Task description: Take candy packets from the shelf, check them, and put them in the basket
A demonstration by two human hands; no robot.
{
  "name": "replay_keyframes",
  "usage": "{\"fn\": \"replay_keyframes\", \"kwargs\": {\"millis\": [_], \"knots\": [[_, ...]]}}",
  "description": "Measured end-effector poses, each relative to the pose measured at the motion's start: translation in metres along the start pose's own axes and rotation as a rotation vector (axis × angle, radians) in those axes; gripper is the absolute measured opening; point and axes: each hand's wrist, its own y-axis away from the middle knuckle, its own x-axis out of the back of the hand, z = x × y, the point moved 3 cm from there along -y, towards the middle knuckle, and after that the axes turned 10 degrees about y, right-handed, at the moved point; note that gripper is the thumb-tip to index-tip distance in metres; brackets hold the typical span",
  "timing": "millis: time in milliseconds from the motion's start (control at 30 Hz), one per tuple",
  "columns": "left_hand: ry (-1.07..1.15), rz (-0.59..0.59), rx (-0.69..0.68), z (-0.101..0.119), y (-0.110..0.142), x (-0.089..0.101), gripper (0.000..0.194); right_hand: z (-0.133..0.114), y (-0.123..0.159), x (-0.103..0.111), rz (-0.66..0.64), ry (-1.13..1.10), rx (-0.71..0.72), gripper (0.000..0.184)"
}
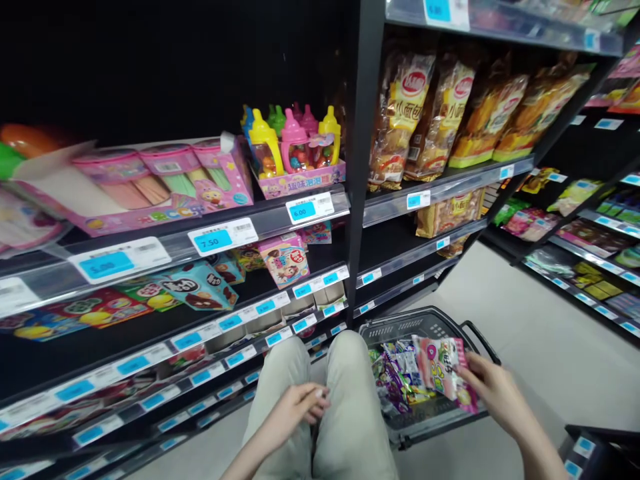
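Observation:
My right hand [493, 383] pinches the side edge of a pink and white candy bag [440, 363]. The bag is tilted over the right part of a dark grey shopping basket [400, 430]. Beneath and beside it in the basket lie several shiny purple, green and yellow snack packets [400, 373]. My left hand [303, 403] hovers by my knees with its fingers loosely bent, and nothing shows in it. The basket stands on the floor to the right of my legs.
Black shelves with price tags [310, 208] rise close in front. They carry boxed candy sticks [165, 180], candy-filled toy bottles [295, 143], biscuit boxes [200, 285] and bagged bread [405, 120]. More snack shelving [590, 233] stands at the right, across the pale floor [540, 353]. A black shelf corner [595, 440] juts in at lower right.

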Motion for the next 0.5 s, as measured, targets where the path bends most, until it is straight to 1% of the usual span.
{"fn": "replay_keyframes", "kwargs": {"millis": [33,67,100,133,233,300,333,400,467,500], "knots": [[-0.040,0.017,0.036,-0.009,0.001,0.008,0.052,0.020,-0.001,-0.014,-0.022,0.049,-0.037,0.019],[-0.076,0.031,0.063,-0.018,0.002,0.017,0.051,0.039,-0.001,-0.031,-0.051,0.098,-0.111,0.015],[-0.116,0.042,0.082,-0.025,0.003,0.025,0.050,0.058,0.000,-0.050,-0.083,0.151,-0.229,0.012],[-0.154,0.049,0.096,-0.032,0.005,0.032,0.048,0.076,0.001,-0.070,-0.084,0.171,-0.369,0.011],[-0.204,0.098,0.127,-0.042,0.011,0.056,0.048,0.111,0.003,-0.125,-0.127,0.177,-0.558,0.014],[-0.195,0.154,0.148,-0.043,0.014,0.073,0.052,0.126,0.003,-0.154,-0.170,0.159,-0.647,0.016],[-0.192,0.187,0.155,-0.042,0.015,0.083,0.054,0.130,0.001,-0.165,-0.183,0.144,-0.672,0.016],[-0.191,0.255,0.155,-0.039,0.018,0.101,0.056,0.136,-0.005,-0.179,-0.184,0.108,-0.682,0.017],[-0.180,0.305,0.145,-0.035,0.022,0.116,0.056,0.138,-0.013,-0.186,-0.156,0.066,-0.642,0.020],[-0.170,0.321,0.139,-0.034,0.024,0.123,0.056,0.137,-0.016,-0.187,-0.132,0.039,-0.593,0.022]]}}
